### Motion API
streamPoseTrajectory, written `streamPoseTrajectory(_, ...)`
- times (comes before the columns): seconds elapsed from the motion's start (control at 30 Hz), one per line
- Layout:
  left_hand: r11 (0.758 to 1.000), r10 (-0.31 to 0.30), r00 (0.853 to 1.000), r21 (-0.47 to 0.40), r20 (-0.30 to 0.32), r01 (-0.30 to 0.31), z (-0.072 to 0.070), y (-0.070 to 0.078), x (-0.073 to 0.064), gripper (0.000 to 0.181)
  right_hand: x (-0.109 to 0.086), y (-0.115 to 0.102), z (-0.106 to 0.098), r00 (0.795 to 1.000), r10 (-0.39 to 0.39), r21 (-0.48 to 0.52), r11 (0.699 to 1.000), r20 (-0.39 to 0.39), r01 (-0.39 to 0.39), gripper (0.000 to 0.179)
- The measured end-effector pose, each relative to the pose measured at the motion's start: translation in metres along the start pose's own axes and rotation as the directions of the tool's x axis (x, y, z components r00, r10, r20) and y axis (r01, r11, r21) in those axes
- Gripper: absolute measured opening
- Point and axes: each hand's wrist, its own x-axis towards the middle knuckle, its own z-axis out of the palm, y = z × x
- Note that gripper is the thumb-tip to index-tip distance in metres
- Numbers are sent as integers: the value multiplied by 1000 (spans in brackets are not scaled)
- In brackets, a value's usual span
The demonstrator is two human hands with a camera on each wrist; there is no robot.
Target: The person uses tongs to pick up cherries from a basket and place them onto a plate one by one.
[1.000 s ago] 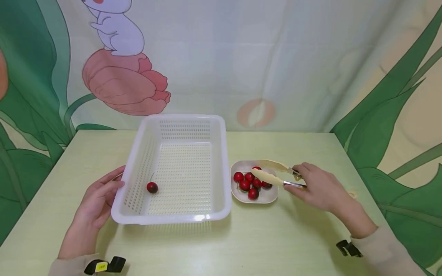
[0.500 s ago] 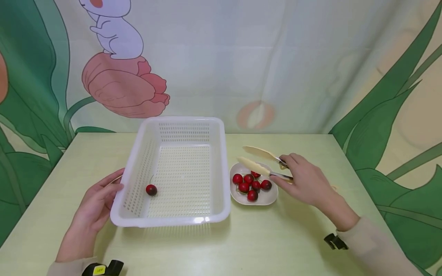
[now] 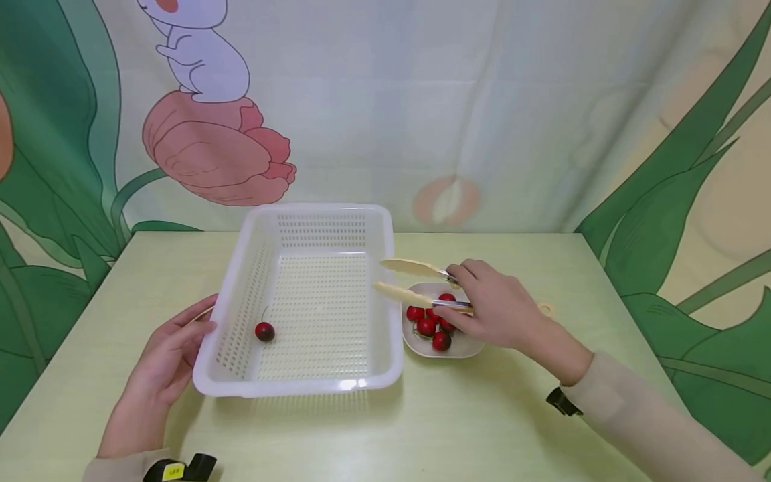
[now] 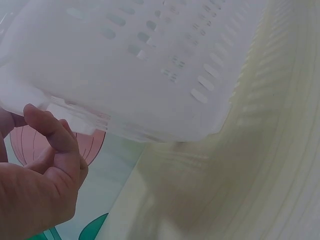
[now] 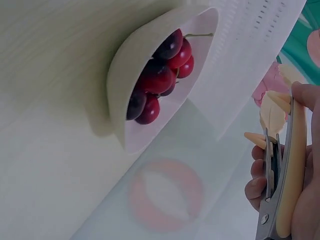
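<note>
My left hand (image 3: pixel 171 348) grips the left rim of a white perforated plastic basket (image 3: pixel 301 387), thumb and fingers at its edge. Inside the basket lies a single dark red cherry (image 3: pixel 264 331) with a stem. My right hand (image 3: pixel 496 304) holds a pair of tongs (image 3: pixel 412 267) with cream tips and metal arms. The tips are spread apart over the basket's right rim, and nothing shows between them. Below the right hand, a small white dish (image 3: pixel 464 350) bears several red cherries (image 3: pixel 425 327), partly hidden by the hand and tongs. The right wrist view shows these cherries (image 5: pixel 155 77) heaped inside the dish.
Both containers are side by side on a pale yellow-green table (image 3: pixel 313 442), the dish close to the basket's right wall. Behind the table hangs a printed curtain (image 3: pixel 524 120) with a rabbit, a flower and leaves.
My right hand has moved left with the tongs, from over the dish to the basket's right rim. The tips stay spread. My left hand and the basket keep their place.
</note>
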Motion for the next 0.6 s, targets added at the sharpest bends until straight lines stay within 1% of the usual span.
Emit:
streamPoseTrajectory(0.27, 1000, 0, 1000, 9, 2, 0, 0, -1, 1, 33, 15, -16, 1, 999, -40, 7, 999, 25, 39, 58)
streamPoseTrajectory(0.43, 1000, 4, 1000, -2, 13, -4, -1, -1, 2, 32, 25, -27, 6, 995, -95, -4, 995, 35, 96, 56)
streamPoseTrajectory(0.6, 1000, -4, 1000, -12, 9, 4, -2, 0, 1, 32, 35, -36, 12, 988, -146, -23, 989, 58, 148, 56)
